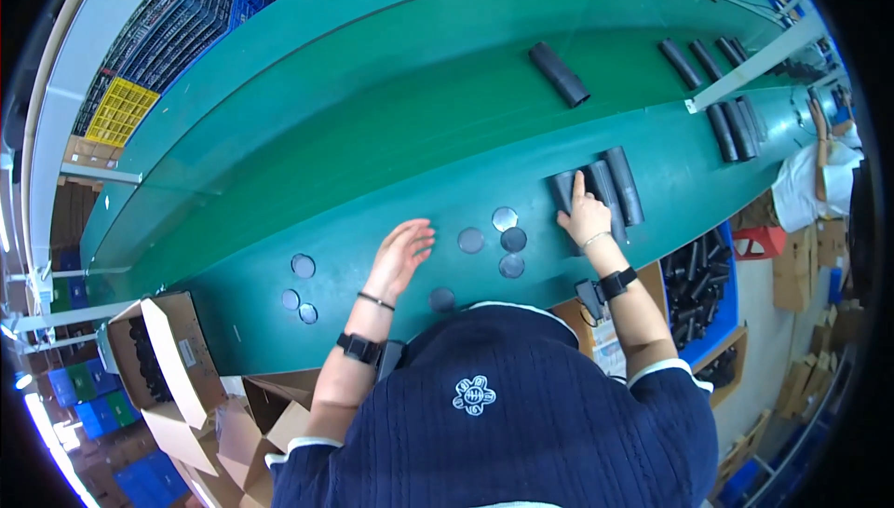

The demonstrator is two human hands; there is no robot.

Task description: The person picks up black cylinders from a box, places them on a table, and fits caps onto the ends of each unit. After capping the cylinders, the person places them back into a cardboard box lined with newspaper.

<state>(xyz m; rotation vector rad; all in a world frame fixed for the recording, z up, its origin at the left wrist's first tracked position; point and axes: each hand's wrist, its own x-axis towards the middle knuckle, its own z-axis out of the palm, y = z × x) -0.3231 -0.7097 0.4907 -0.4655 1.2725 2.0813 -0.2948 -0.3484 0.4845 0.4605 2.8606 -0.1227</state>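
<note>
My right hand lies over the leftmost black tube of a small group on the green table. Its thumb and stretched index finger rest on that tube; the other fingers are mostly hidden. Two more black tubes, one the outer tube, lie right beside it. My left hand hovers over the table with nothing in it, fingers loosely extended. Between my hands are several dark round discs, including a shiny disc and a disc nearest my left hand. Another disc lies close to my body.
A green conveyor belt runs beyond the table, carrying a black tube and others. More discs lie at left, near an open cardboard box. A blue bin holds black parts at right. Another person is at far right.
</note>
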